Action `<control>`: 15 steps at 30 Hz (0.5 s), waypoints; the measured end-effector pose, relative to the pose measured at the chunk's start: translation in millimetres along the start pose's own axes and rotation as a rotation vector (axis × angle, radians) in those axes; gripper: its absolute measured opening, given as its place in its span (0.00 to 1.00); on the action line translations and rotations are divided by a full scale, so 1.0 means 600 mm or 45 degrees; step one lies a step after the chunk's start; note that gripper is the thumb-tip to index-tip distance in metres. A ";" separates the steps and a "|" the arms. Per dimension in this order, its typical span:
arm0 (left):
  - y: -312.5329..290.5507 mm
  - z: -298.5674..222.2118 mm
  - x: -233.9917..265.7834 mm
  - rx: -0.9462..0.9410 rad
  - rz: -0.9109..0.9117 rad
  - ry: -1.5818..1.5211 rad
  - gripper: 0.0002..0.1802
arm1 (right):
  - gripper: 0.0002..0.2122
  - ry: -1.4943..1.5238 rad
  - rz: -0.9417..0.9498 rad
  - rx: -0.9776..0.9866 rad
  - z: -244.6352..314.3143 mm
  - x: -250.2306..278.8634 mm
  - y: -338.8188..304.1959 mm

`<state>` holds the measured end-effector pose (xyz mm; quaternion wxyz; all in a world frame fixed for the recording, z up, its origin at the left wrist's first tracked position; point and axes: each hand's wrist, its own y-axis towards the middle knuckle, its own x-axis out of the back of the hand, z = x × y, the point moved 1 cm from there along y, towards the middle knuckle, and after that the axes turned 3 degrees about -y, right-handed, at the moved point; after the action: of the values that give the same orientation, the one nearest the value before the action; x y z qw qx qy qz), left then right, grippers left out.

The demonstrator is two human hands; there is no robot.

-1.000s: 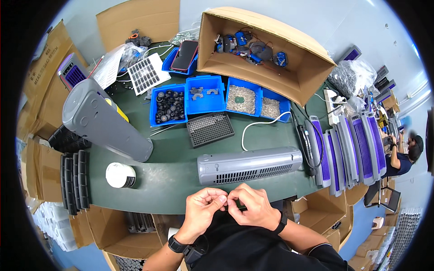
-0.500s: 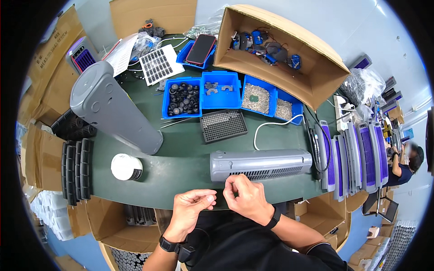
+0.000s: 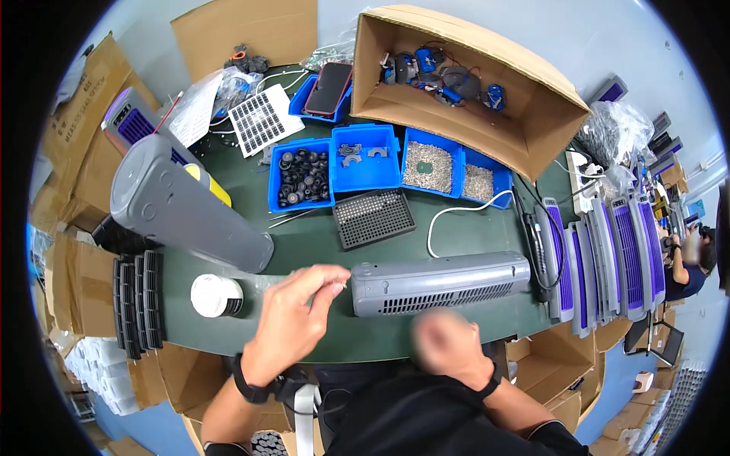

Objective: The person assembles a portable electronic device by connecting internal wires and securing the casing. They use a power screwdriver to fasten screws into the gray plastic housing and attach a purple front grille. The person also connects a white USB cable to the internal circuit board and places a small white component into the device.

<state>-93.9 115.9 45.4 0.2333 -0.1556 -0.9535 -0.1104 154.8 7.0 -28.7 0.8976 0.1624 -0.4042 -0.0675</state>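
Observation:
My left hand (image 3: 295, 315) is closed in a pinch beside the left end of a grey slotted plastic housing (image 3: 441, 283). A tiny pale thing shows at its fingertips, too small to name. My right hand (image 3: 455, 348) is in front of the housing, close to the bench's front edge. Its fingers look curled in, but a blur covers part of them and hides whatever they hold. The housing lies on its side on the green bench, its row of slots facing me.
A tall grey housing (image 3: 190, 209) leans at the left, behind a white tub (image 3: 216, 296). Blue bins (image 3: 302, 199) hold black round parts, grey clips and screws. Near them lie a black perforated tray (image 3: 374, 219) and a cardboard box (image 3: 471, 133). Grey-and-purple panels (image 3: 627, 243) stand at the right.
The hands have moved apart. My left hand has gone forward to the housing's left end, still pinching; my right hand has drawn back toward me and to the right.

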 end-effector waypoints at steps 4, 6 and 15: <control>0.081 -0.002 -0.006 -0.270 0.284 0.253 0.09 | 0.07 -0.013 -0.108 -0.093 -0.064 0.034 -0.040; 0.107 0.008 -0.014 -0.325 0.423 0.322 0.10 | 0.06 0.019 -0.228 -0.136 -0.091 0.034 -0.056; 0.154 -0.009 -0.042 -0.413 0.772 0.578 0.12 | 0.07 0.154 -0.344 -0.127 -0.104 0.032 -0.053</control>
<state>-38.3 193.8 50.5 0.4320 -0.4358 -0.7592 -0.2171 214.5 -12.9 -65.1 0.9100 0.1742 -0.3200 -0.1978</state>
